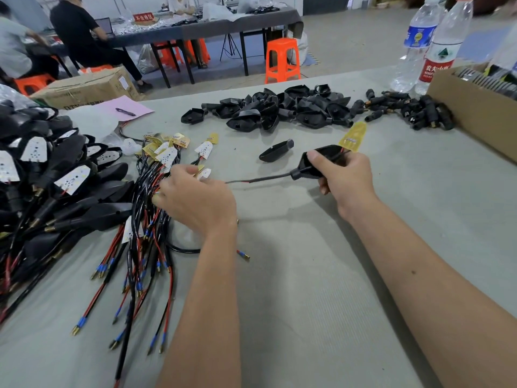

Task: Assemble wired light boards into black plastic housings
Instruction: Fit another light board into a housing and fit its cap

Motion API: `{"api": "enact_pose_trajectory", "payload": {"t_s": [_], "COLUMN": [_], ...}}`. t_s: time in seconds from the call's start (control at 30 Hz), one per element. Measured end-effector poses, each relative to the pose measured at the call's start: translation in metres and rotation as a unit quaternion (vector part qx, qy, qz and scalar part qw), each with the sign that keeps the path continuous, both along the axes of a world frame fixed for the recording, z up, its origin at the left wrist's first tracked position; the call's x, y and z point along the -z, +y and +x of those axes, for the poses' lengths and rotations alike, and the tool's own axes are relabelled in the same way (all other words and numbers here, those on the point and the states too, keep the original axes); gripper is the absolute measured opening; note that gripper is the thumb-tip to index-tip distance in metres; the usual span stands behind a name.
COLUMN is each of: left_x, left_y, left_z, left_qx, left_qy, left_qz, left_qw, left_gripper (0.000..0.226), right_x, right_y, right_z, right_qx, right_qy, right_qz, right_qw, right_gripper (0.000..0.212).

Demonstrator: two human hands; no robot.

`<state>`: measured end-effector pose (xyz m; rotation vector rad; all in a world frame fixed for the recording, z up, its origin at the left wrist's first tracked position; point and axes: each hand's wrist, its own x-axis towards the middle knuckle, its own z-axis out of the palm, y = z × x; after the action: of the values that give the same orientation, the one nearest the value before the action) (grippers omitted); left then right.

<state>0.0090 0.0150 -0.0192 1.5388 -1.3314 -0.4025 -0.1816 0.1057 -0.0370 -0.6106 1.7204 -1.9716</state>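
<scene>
Holding a black housing (317, 162) in the right hand (347, 182), the person has thumb and fingers curled round it, its cable (260, 179) running out past the thumb towards the left hand (195, 200), while its yellow-backed light board (353, 137) stands up just beyond the right fingertips, not yet seated. The left hand's fingers are bent down into the bundle of loose wired boards (156, 175), apparently pinching the cable's far end, though the grip itself is hidden. To do this step well, I would judge, the left hand should draw the cable steadily through the neck of the housing while the right keeps the shell level, so the red and black leads fold in without kinking and the board drops flat into the opening. One empty housing (275, 154) lies alone just beyond the gap between the hands; the heap of empty housings (279, 109) further off holds perhaps twenty, too overlapped to count exactly. Two water bottles (432, 43) stand beyond the right fingers. Finished units (56, 177) are piled outside the left fingers, too many to count.
</scene>
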Motion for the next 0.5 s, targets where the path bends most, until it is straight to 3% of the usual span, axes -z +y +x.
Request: {"api": "enact_pose_trajectory", "payload": {"t_s": [0.07, 0.13, 0.2, 0.27, 0.33, 0.5], "left_x": [-0.001, 0.000, 0.003, 0.008, 0.013, 0.016], "left_y": [0.003, 0.007, 0.015, 0.023, 0.025, 0.011], "left_z": [-0.006, -0.020, -0.033, -0.042, -0.044, -0.038], "left_qx": [0.026, 0.170, 0.334, 0.424, 0.457, 0.432], "left_qy": [-0.067, -0.067, -0.056, -0.075, -0.077, -0.047], "left_qz": [-0.086, -0.133, -0.088, -0.022, 0.011, 0.044], "left_qw": [0.994, 0.974, 0.937, 0.902, 0.886, 0.899], "left_gripper": [0.030, 0.026, 0.022, 0.025, 0.029, 0.026], "right_x": [0.001, 0.001, 0.001, 0.001, -0.001, -0.010], "right_y": [0.000, -0.001, -0.002, -0.001, 0.001, 0.003], "right_z": [0.003, 0.006, 0.008, 0.007, 0.006, 0.002], "right_qx": [-0.020, -0.032, -0.037, -0.040, -0.066, -0.073], "right_qy": [0.044, 0.071, 0.072, 0.079, 0.071, 0.029], "right_qz": [0.029, 0.048, 0.047, 0.058, 0.057, 0.026], "right_qw": [0.998, 0.996, 0.996, 0.994, 0.994, 0.997], "right_gripper": [0.022, 0.029, 0.043, 0.047, 0.041, 0.025]}}
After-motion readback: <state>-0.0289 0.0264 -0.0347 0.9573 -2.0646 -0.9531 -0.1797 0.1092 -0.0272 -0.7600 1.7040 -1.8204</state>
